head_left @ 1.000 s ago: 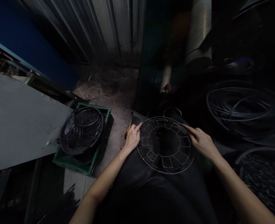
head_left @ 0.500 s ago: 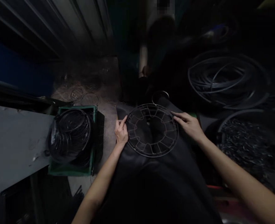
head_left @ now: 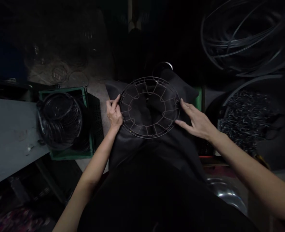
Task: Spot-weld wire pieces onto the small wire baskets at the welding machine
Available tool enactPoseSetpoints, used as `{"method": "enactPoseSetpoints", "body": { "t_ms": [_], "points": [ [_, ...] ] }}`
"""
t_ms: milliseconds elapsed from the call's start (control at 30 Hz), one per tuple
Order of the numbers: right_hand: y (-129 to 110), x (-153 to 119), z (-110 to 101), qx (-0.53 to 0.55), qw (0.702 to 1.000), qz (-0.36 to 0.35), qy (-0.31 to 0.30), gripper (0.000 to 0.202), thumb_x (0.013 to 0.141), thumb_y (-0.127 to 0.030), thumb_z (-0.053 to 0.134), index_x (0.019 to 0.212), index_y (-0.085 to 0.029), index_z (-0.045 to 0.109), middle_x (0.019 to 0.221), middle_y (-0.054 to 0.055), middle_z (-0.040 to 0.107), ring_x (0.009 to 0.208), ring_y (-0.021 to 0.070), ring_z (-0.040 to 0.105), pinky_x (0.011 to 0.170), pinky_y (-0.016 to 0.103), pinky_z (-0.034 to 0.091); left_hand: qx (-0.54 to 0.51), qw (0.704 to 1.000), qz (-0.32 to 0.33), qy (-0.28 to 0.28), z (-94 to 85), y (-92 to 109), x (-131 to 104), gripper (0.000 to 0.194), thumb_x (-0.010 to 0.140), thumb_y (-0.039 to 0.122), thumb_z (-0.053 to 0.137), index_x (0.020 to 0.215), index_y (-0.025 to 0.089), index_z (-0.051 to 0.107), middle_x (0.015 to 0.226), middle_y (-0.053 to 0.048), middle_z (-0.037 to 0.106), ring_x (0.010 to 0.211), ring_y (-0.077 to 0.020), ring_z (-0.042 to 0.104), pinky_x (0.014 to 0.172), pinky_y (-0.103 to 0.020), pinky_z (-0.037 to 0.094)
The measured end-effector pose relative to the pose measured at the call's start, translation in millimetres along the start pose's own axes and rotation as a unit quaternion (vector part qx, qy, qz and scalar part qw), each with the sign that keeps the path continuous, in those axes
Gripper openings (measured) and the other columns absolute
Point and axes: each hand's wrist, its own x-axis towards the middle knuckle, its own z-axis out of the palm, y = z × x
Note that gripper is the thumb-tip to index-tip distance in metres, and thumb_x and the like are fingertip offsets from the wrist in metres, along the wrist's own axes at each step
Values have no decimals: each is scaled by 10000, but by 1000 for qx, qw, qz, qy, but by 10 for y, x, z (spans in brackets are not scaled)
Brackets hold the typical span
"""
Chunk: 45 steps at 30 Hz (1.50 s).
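A round wire frame, two outer rings with looped spokes round an inner ring, lies over my lap on the dark apron. My left hand grips its left rim, fingers bent against the wire. At the right rim, my right hand touches the wire with fingertips and thumb spread apart, the palm off the frame. Just past the frame's far edge a shiny ring is partly visible.
On the left, a green crate holds coiled black wire rings, beside a grey tabletop. At right are a tub of small metal pieces and large wire coils. A metal bowl is at lower right.
The view has tilted down, so things sit higher in the picture. My right thumb has come away from the fingers, and the hand is more spread at the rim.
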Motion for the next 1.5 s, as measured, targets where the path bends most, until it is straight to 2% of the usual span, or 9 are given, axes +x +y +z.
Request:
{"method": "enactPoseSetpoints", "body": {
  "t_ms": [100, 167, 500, 700, 900, 1067, 1200, 1333, 1500],
  "points": [
    [-1, -82, 111, -22, 999, -1, -31, 1189, 708, -781, 524, 1525, -116, -26, 1519, 228, 236, 1348, 396, 333, 1036, 583, 358, -1, 1000, 4, -9, 18, -18, -11, 426, 962, 352, 284, 1220, 256, 610, 946, -58, 490, 902, -157, 533, 905, -313, 462],
    [-43, -106, 190, -35, 999, 18, -21, 1277, 662, -819, 525, 1514, -75, -67, 1524, 259, 188, 1370, 405, 285, 1059, 566, 334, 6, 1000, 5, -13, 24, -27, -21, 443, 967, 387, 261, 1220, 264, 603, 950, -55, 491, 908, -157, 530, 911, -304, 457],
    [-330, -99, 338, -107, 988, 113, -23, 1163, 793, -760, 403, 1465, 87, -25, 1515, 321, 111, 1425, 347, 170, 1160, 527, 95, -17, 999, 43, -26, 84, -83, -27, 485, 977, 451, 208, 1292, 273, 531, 993, -65, 498, 979, -180, 531, 948, -326, 418],
    [-370, -76, 313, -88, 985, 137, -66, 1262, 716, -789, 486, 1461, 73, -56, 1514, 329, 89, 1426, 345, 178, 1157, 521, 127, -37, 998, 32, -34, 114, -190, -42, 534, 958, 543, 179, 1295, 305, 519, 1003, -43, 482, 1018, -182, 535, 982, -342, 389],
    [-332, 34, 270, -93, 984, 135, -66, 1287, 693, -720, 597, 1474, 10, -121, 1535, 288, 61, 1435, 352, 134, 1147, 562, 119, -62, 997, 10, -36, 156, -211, -1, 467, 971, 484, 251, 1267, 289, 555, 1006, -44, 501, 987, -170, 544, 977, -330, 396],
    [-346, -53, 262, -22, 992, 120, -21, 1305, 626, -752, 623, 1505, -21, -6, 1535, 251, 154, 1403, 392, 214, 1160, 552, 110, -157, 983, -61, -75, -178, 20, 120, 271, 927, 355, 476, 1094, 235, 653, 1035, -34, 610, 1038, -165, 557, 991, -320, 402],
    [-256, -319, 329, 42, 991, 115, 52, 1124, 694, -725, 574, 1530, -153, 87, 1495, 175, 330, 1343, 395, 351, 1116, 615, 236, -321, 930, -127, -126, -435, 237, 123, 298, 848, 389, 583, 1060, 192, 654, 895, -15, 660, 700, -90, 571, 710, -222, 459],
    [-193, -349, 205, 204, 962, 157, 86, 703, 801, -591, 555, 1413, -278, 409, 1393, 73, 501, 1271, 305, 482, 1066, 528, 394, -416, 879, -193, -134, -416, 465, 72, 439, 800, 473, 613, 1094, 149, 643, 624, 22, 608, 481, -47, 446, 473, -170, 316],
    [-177, 195, -141, 231, 931, 187, 211, 554, 853, -596, 447, 1235, -221, 591, 1275, 80, 600, 1237, 260, 519, 1086, 494, 359, -435, 862, -234, -110, -315, 561, 113, 451, 736, 520, 665, 970, 134, 675, 501, 56, 518, 416, -32, 385, 415, -164, 244]
  ]
}}
